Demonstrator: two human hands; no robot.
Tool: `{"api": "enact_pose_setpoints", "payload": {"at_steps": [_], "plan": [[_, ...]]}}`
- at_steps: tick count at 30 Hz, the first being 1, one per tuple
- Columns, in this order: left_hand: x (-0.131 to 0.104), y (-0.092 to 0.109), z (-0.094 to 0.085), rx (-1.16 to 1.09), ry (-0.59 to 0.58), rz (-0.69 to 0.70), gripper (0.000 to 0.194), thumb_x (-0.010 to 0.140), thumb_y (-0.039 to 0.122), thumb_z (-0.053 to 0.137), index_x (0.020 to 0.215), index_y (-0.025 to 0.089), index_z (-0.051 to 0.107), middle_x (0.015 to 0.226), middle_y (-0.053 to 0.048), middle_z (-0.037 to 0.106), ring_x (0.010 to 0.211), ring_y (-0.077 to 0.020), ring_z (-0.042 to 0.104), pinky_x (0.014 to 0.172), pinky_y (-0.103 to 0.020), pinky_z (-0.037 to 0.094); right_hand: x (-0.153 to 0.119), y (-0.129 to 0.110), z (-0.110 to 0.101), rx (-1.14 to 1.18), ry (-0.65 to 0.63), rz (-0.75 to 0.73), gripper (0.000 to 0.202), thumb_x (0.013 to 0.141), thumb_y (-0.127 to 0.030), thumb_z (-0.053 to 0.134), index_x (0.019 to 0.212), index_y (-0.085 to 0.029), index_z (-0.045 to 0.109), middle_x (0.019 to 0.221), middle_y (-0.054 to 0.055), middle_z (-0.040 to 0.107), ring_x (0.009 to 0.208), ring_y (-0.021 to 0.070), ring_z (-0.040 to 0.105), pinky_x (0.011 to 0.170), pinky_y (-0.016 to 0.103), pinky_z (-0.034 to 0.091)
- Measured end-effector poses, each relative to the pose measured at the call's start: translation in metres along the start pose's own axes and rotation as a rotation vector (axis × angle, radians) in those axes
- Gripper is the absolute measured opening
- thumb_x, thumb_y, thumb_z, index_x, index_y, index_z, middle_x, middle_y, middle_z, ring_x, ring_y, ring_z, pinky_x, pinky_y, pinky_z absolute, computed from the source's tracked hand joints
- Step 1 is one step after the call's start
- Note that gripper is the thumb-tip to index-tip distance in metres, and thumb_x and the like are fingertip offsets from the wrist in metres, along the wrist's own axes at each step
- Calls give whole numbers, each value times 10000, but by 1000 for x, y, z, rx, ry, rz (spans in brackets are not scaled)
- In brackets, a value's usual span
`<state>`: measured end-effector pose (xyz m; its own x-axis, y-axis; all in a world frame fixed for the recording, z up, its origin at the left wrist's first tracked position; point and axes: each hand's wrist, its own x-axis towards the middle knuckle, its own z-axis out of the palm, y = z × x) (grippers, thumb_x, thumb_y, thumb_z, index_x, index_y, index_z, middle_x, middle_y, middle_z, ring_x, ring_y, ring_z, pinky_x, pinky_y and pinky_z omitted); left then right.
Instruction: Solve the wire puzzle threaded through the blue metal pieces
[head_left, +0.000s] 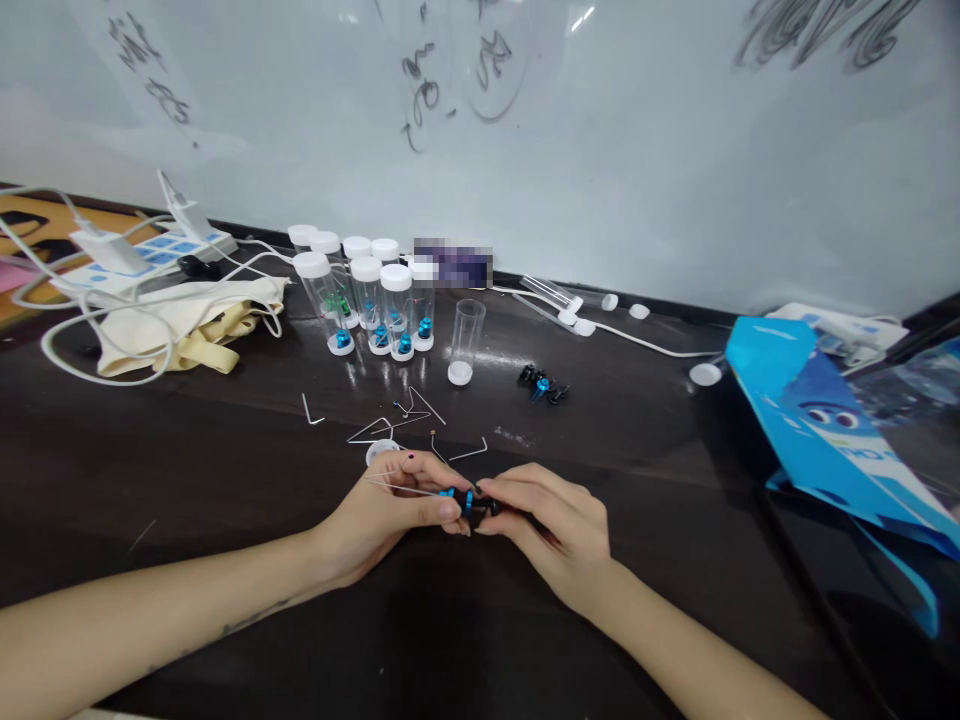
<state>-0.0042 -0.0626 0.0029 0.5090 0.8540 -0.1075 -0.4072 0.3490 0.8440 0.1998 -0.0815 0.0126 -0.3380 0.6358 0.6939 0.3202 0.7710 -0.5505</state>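
Note:
My left hand point(405, 500) is closed around a small blue and black part point(466, 500), thumb and fingers pinching its blue end. A thin wire sticks out of that end and runs back across my left palm. From the other side my right hand point(551, 515) pinches the black end of the same part between thumb and fingertips. Just beyond my left hand lies a white cap point(381, 450), partly hidden by the fingers. Bent thin wires point(405, 415) and a small hex key point(471, 450) lie on the dark table past my hands.
Several capped clear tubes point(396, 310) holding blue or green parts stand at the back left. An uncapped clear tube point(468, 335) stands beside them, near black and blue parts point(543, 385). Another hex key point(310, 410), a cloth bag point(187, 325) with cables and a blue bag point(817, 410) flank them.

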Motion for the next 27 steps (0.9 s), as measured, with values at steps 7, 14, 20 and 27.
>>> {"api": "enact_pose_setpoints", "payload": {"at_steps": [7, 14, 20, 27], "plan": [[1, 0, -1, -6, -25, 1, 150, 688, 115, 835, 826, 146, 785, 735, -34, 765, 638, -126, 711, 608, -178, 551, 0, 0, 0, 1, -14, 16, 179, 928, -272, 640, 1005, -124, 705, 794, 94, 719, 678, 180, 695, 579, 270, 567], [-1, -2, -1, -6, -26, 7, 152, 698, 103, 827, 836, 150, 786, 739, -33, 768, 638, -119, 712, 620, -172, 553, -1, 1, 0, 21, -28, 26, 163, 905, -242, 672, 1003, -116, 702, 818, 93, 711, 705, 177, 686, 606, 269, 558], [1, -2, -2, -10, -26, 18, 145, 703, 119, 827, 837, 152, 784, 725, -31, 765, 631, -123, 713, 624, -178, 556, -3, 0, 0, -17, -29, -9, 193, 883, -88, 673, 1069, -135, 692, 942, 97, 699, 807, 175, 683, 687, 273, 575], [1, -2, -1, -15, -16, 28, 145, 688, 139, 842, 819, 148, 781, 724, -27, 761, 627, -117, 707, 619, -171, 555, -5, 0, 2, 49, 10, 22, 208, 835, -73, 726, 1025, -136, 672, 886, 82, 698, 779, 181, 684, 660, 282, 580]]}}
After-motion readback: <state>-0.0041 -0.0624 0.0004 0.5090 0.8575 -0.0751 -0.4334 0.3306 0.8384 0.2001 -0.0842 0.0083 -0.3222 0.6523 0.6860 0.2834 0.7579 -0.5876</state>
